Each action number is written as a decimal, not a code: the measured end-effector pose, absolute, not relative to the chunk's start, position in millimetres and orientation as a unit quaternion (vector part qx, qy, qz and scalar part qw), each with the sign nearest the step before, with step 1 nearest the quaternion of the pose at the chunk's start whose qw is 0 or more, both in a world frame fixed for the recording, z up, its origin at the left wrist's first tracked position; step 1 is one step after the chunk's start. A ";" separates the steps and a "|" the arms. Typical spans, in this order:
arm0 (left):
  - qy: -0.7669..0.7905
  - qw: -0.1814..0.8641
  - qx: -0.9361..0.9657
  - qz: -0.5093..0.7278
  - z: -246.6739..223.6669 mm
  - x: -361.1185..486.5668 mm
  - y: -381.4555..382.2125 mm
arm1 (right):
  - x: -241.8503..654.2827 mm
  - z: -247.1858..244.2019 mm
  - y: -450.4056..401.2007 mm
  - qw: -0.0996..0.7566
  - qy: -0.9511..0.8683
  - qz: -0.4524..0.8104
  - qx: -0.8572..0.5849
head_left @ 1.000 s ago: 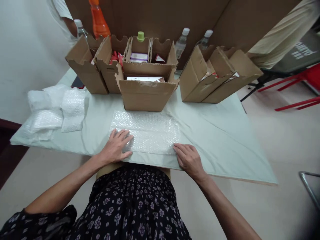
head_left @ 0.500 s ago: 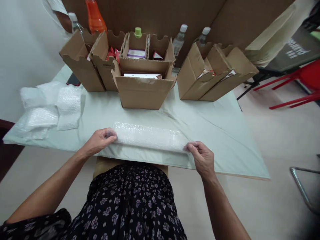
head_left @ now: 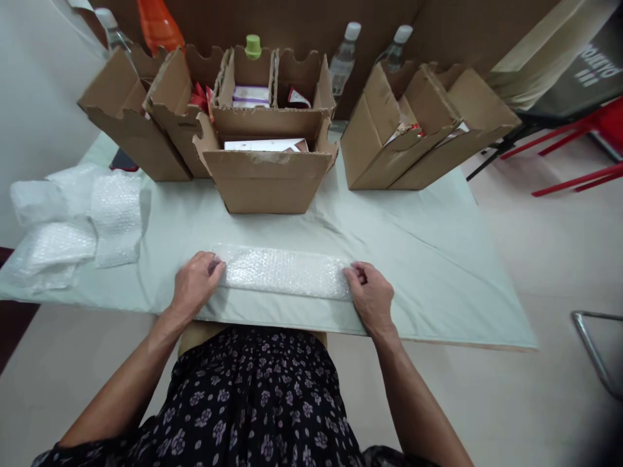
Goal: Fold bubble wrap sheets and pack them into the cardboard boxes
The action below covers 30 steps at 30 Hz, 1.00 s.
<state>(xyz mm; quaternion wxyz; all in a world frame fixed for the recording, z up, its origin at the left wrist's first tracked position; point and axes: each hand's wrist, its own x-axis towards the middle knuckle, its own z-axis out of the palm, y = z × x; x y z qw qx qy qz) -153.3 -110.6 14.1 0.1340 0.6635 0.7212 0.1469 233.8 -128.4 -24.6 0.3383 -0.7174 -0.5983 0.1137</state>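
A long folded strip of clear bubble wrap point(head_left: 285, 271) lies across the pale green tablecloth point(head_left: 418, 259), close to the table's front edge. My left hand point(head_left: 197, 280) pinches its left end between thumb and curled fingers. At the other end, my right hand point(head_left: 372, 292) grips the right edge in the same way. The strip looks flat and nearly straight between the two hands. Several more pieces of bubble wrap point(head_left: 117, 217) are piled on the left side of the table.
Behind the strip stands a cardboard box point(head_left: 267, 181) with a white packet inside. More open cardboard boxes point(head_left: 379, 143) line the back, left and right. Bottles, including an orange bottle point(head_left: 160, 26) and a clear bottle point(head_left: 342, 61), stand behind them. Red chair legs point(head_left: 574, 181) show at right.
My right hand has moved left, closer to my left hand, still holding the strip's end. The bubble wrap now lies flatter on the cloth. The head view has shifted slightly.
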 end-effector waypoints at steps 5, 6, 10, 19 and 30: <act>0.748 0.097 0.649 0.101 18.7 -154.9 -104.8 | 241.2 -26.9 -115.5 0.218 -0.689 0.030 -0.690; 0.752 0.106 0.645 0.084 20.5 -155.2 -102.0 | 242.5 -26.3 -111.8 0.202 -0.698 0.036 -0.686; 0.756 0.156 0.636 0.021 23.7 -154.5 -92.7 | 241.2 -19.3 -98.3 0.188 -0.714 0.090 -0.668; 0.735 0.177 0.633 0.165 38.0 -176.0 -90.9 | 211.6 32.0 -158.6 0.294 -0.603 0.340 -0.659; 0.575 0.032 0.771 0.270 21.6 -132.4 -98.1 | 132.1 5.4 -220.7 0.321 -0.526 0.454 -0.644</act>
